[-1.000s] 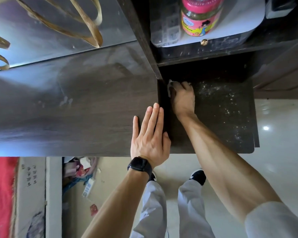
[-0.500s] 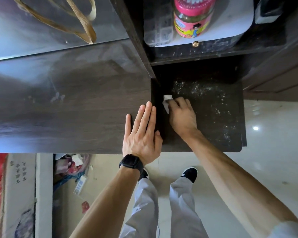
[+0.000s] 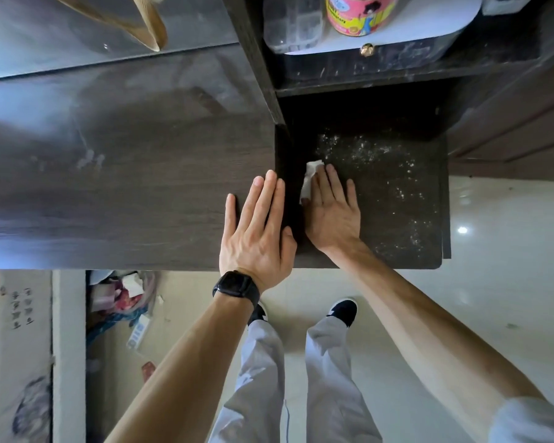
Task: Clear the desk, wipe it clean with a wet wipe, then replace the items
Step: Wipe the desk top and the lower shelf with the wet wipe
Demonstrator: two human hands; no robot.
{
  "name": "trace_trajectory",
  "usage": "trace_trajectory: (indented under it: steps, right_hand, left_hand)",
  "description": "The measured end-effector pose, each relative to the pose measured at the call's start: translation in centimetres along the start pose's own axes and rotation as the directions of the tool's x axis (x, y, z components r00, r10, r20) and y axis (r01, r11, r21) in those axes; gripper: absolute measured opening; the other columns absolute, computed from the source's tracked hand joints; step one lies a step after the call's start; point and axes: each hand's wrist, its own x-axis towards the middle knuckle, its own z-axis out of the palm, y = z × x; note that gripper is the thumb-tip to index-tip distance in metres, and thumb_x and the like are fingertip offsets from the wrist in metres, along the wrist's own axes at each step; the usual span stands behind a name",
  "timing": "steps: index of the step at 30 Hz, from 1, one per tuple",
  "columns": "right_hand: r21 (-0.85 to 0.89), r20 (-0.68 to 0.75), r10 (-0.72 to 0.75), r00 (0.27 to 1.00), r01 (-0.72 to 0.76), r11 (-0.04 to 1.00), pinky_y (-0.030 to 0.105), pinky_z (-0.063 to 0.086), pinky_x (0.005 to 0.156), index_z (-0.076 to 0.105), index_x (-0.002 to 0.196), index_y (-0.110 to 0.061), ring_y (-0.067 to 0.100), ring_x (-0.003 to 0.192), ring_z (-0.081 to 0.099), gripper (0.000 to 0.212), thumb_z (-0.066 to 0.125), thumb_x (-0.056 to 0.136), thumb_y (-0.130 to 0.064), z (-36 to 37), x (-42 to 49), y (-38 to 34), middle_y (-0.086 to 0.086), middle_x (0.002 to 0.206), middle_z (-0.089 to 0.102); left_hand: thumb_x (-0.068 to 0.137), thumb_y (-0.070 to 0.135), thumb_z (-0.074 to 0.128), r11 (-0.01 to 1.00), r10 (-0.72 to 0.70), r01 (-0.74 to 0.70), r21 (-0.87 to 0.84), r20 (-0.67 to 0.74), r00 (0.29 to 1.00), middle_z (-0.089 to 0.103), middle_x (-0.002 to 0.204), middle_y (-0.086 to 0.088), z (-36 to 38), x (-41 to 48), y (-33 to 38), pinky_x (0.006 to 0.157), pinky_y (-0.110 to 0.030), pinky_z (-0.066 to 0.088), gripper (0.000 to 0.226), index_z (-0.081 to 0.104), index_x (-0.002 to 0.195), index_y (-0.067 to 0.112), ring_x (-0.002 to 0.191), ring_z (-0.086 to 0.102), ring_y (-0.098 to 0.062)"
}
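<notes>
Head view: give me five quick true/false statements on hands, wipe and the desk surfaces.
1. The right hand presses a white wipe flat on the lower shelf. True.
2. The left hand grips the wipe. False: it lies flat and open on the main desk top, apart from the wipe.
3. White specks still lie on the lower shelf to the right of the wipe. True.
4. The pink-lidded jar stands on the lower shelf beside the wipe. False: it stands on the upper shelf, at the top of the view.
5. A black watch sits on the right wrist. False: it is on the left wrist.
</notes>
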Motion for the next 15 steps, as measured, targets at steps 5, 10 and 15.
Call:
trace_trajectory:
  steps: [5,10,15]
  right_hand:
    - [0.055,-0.004,-0.054,0.999,0.054,0.997,0.048,0.009,0.123,0.012,0.156,-0.006,0.025,0.153,0.005,0.071,0.038,0.097,-0.035,0.5,0.5,-1.3,0.012,0.165,0.012]
    - [-0.097,0.101,-0.021,0.995,0.031,0.995,0.05,-0.007,0.121,-0.013,0.156,-0.012,0.02,0.151,-0.016,0.076,0.029,0.099,-0.041,1.8,2.1,-1.7,0.006,0.165,-0.014]
    - [-0.116,0.106,0.042,0.994,-0.03,0.993,0.049,-0.013,0.12,-0.015,0.154,-0.011,0.018,0.148,-0.026,0.068,0.013,0.101,-0.043,-0.2,8.0,-1.4,0.005,0.163,-0.023]
  left_hand:
    - [0.09,0.029,0.043,1.0,0.003,-0.003,-0.005,0.004,1.0,0.017,0.164,-0.004,-0.1,-0.1,0.1,0.119,-0.054,0.016,0.069,0.026,0.154,0.01,0.152,0.012,-0.019]
    - [0.09,0.029,0.044,1.0,0.004,-0.004,-0.001,0.013,1.0,0.017,0.164,-0.004,-0.1,0.0,0.0,0.119,-0.054,0.016,0.07,0.025,0.154,0.01,0.152,0.011,-0.019]
    - [0.09,0.03,0.042,1.0,0.002,-0.002,0.008,0.018,1.0,0.015,0.164,-0.003,-0.1,-0.1,0.0,0.12,-0.053,0.014,0.071,0.023,0.155,0.011,0.152,0.009,-0.018]
